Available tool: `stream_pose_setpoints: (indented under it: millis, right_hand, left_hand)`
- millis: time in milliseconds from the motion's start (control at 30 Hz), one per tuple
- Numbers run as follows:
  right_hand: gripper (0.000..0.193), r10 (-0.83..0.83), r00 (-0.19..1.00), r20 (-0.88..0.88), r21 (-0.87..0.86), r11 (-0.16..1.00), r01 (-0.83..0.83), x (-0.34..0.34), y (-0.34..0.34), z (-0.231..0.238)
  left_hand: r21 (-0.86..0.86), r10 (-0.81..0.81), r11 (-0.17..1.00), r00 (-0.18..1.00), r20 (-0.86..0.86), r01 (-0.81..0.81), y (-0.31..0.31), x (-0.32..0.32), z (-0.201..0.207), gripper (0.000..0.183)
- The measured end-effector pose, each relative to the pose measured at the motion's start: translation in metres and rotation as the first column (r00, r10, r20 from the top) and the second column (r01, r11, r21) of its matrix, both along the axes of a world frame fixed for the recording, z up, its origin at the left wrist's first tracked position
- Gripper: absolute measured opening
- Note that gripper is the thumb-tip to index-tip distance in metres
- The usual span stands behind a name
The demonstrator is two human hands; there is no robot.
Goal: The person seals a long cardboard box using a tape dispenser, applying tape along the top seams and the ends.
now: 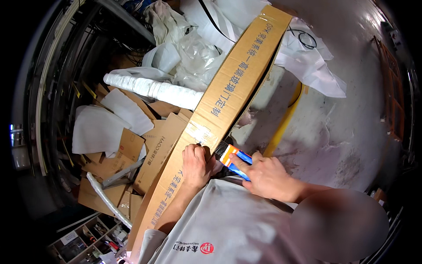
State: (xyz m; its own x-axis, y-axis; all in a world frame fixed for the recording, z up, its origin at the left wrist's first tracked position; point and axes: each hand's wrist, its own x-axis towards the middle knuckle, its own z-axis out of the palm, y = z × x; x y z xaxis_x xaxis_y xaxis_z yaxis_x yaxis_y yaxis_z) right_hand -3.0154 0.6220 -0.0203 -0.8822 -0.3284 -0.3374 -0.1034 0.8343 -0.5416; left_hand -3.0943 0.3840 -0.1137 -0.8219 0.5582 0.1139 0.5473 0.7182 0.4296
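A long brown cardboard carton (239,72) runs from the lower left to the upper right. My left hand (196,163) rests on its top face with the fingers curled down at the right edge; what they hold, if anything, is hidden. Beside it, my right hand (269,178) grips a flat blue, orange and white thing (234,159), its index finger laid along the top. This thing's far end meets a black part (220,148) at the carton's edge. Clear tape (200,132) crosses the carton just beyond my left hand.
On the left lie flattened cardboard pieces (151,152), white foam sheets (99,130) and a white wrapped roll (151,88). Clear plastic film (195,55) is heaped beyond them. A yellow line (283,125) marks the floor at right. A compartment tray (83,235) stands lower left.
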Motion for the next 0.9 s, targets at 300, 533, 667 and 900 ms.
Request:
stream_pose_setpoints:
  millis: [300,533,667,900]
  right_hand:
    - [0.083,-0.174,0.883,-0.435,-0.157,0.981,0.115,0.025,-0.016,-0.158]
    - [0.077,-0.272,0.756,-0.596,-0.366,0.930,0.046,0.011,-0.019,-0.216]
    - [0.074,-0.144,0.955,-0.261,-0.243,0.967,0.080,0.018,-0.018,-0.249]
    - [0.070,-0.190,0.981,-0.027,-0.081,0.979,0.188,0.006,-0.056,-0.310]
  left_hand:
    - [-0.125,-0.031,0.992,0.998,-0.060,0.023,0.010,-0.002,0.005,0.042]
    - [-0.117,-0.053,0.992,0.998,0.015,0.054,0.042,-0.039,0.005,0.049]
    - [-0.124,-0.080,0.989,0.997,0.022,0.083,0.042,-0.042,-0.004,0.050]
    - [-0.070,-0.106,0.992,0.994,0.029,0.108,0.040,-0.049,0.001,0.045]
